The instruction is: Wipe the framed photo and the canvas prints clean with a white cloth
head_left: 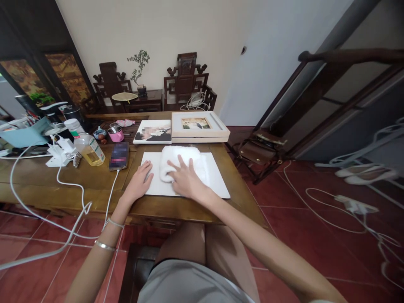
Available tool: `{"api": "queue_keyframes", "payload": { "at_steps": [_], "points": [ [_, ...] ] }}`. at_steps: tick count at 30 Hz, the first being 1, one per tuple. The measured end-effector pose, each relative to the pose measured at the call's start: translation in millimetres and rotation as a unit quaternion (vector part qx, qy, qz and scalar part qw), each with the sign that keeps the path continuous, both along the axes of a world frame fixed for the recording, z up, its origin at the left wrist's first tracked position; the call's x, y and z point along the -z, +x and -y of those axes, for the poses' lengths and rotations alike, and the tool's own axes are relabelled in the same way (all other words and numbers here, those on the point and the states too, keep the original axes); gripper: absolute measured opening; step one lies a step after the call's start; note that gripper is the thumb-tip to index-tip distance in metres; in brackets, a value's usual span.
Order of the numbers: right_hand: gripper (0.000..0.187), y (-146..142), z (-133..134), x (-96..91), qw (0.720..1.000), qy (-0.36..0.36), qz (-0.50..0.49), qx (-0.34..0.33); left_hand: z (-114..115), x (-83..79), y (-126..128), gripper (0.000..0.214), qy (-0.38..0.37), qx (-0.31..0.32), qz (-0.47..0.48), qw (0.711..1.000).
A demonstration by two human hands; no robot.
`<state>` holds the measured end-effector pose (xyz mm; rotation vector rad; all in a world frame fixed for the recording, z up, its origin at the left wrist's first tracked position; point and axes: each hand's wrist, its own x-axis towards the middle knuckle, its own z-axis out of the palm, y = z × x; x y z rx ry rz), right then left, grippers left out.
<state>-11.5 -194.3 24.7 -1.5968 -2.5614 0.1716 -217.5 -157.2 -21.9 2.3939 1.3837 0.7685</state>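
Note:
A flat white board lies on the wooden table in front of me. A folded white towel rests on the board. My right hand lies flat on the towel's near part, fingers spread. My left hand rests open on the board's left edge, fingers stretched out, holding nothing.
Behind the board lie a photo print and a framed picture on a pale box. To the left are a phone on a cable, a pink cup, a bottle and a white charger. Cables cross the red floor at right.

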Motion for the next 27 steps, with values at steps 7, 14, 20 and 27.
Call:
{"api": "queue_keyframes", "payload": {
  "at_steps": [7, 14, 20, 27],
  "points": [
    [0.035, 2, 88, -17.4, 0.994, -0.083, 0.007, -0.076, 1, 1.0, 1, 0.045, 0.003, 0.001, -0.004, 1.0],
    [0.051, 15, 2, -19.3, 0.997, -0.075, -0.02, -0.029, 0, 0.2, -1, 0.047, -0.008, 0.001, -0.001, 1.0],
    [0.05, 3, -50, -11.8, 0.999, -0.032, 0.009, 0.023, -2, 1.9, -1, 0.044, -0.003, -0.007, 0.031, 0.999],
    [0.043, -4, 47, -11.0, 0.997, -0.03, 0.014, -0.066, -1, 1.8, 1, 0.044, -0.005, -0.004, 0.027, 1.0]
  ]
}}
